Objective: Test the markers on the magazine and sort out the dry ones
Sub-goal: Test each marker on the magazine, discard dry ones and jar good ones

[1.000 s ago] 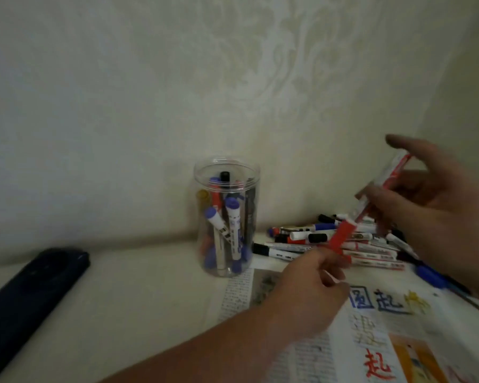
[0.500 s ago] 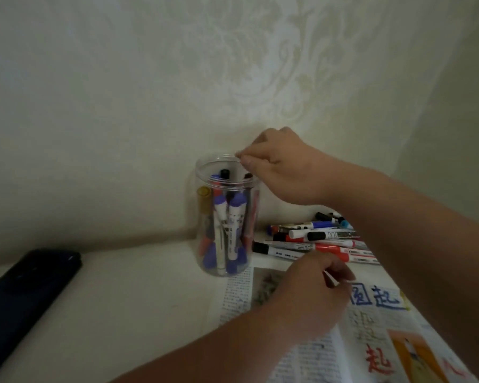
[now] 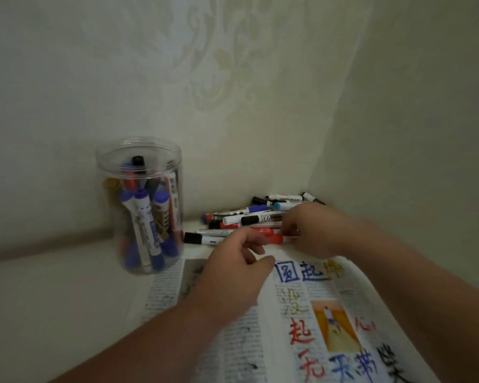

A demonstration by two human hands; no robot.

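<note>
A careless tug could roll the loose marker pile (image 3: 260, 214) at centre right into disorder, muddling tested with untested. Our right hand (image 3: 311, 230) bends its fingers over a red marker (image 3: 274, 239) at the pile's near edge; blur hides any grip. Our left hand (image 3: 239, 265), loosely curled and empty, hovers over the magazine (image 3: 349, 299) below.

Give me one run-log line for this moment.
right hand at marker pile, grip unclear | left hand empty over magazine | jar holds markers
</note>
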